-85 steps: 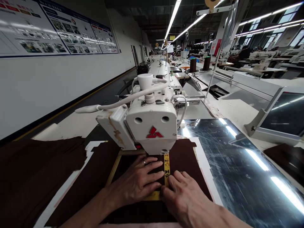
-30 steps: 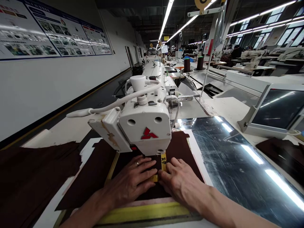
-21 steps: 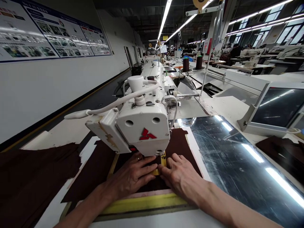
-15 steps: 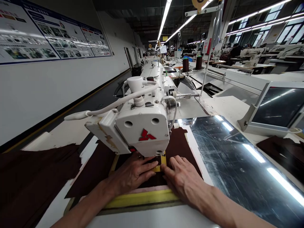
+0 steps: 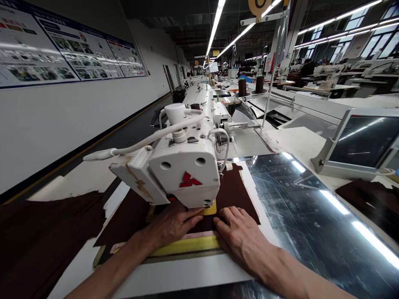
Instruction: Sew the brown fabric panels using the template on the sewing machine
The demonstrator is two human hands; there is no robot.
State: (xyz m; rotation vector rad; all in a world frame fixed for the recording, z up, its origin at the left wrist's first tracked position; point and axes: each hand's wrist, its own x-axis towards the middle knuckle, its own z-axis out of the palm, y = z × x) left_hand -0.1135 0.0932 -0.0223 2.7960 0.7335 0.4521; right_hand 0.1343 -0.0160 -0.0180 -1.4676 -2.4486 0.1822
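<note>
Under the head of a white sewing machine (image 5: 187, 162) lies dark brown fabric (image 5: 232, 191) set in a template with a yellow border strip (image 5: 187, 246). My left hand (image 5: 171, 224) lies on the fabric left of the needle area, fingers stretched out and pointing right, some tips hidden under the machine head. My right hand (image 5: 235, 226) presses down at the right, with its fingers extended and slightly bent on the fabric. A yellow edge piece (image 5: 210, 209) shows between both hands. The needle itself is hidden.
More brown fabric (image 5: 50, 232) lies at the left. To the right is a shiny metal table plate (image 5: 289, 199), with a screen panel (image 5: 363, 137) beyond it. Brown thread cones (image 5: 259, 84) stand behind, near a thin upright pole (image 5: 269, 95).
The template with the fabric has slid forward under the machine head, and its front yellow strip is farther from me. Both hands stay on the fabric. The view has shifted slightly.
</note>
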